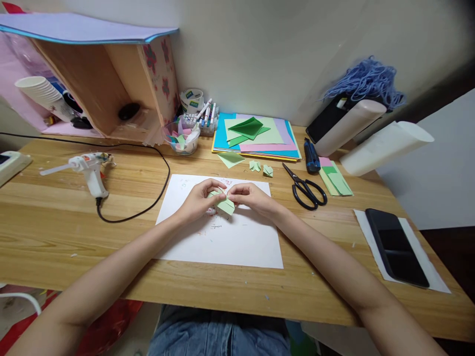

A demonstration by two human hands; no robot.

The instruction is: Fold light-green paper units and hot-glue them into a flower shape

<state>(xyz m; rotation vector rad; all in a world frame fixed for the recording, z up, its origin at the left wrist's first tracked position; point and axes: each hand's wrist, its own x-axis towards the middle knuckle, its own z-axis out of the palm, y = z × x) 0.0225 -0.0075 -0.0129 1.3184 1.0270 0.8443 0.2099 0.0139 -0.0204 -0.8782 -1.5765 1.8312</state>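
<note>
Between my hands is a small piece of folded light green paper [225,206], held just over a white sheet [241,244] with coloured marks on it. My left hand [202,199] pinches its left side between thumb and fingers. On the other side, my right hand [252,198] is closed with its fingertips at the paper's upper right edge. Part of the paper is hidden behind the fingers. Just beyond the sheet lie two small folded green paper pieces [255,166] and a flat light green paper [230,158].
Black-handled scissors [309,192], a blue utility knife [311,157] and green paper strips [337,179] lie to the right, with a phone [397,247] nearer. A glue gun [91,173] with its cord is at left. Coloured paper [291,148] is stacked behind.
</note>
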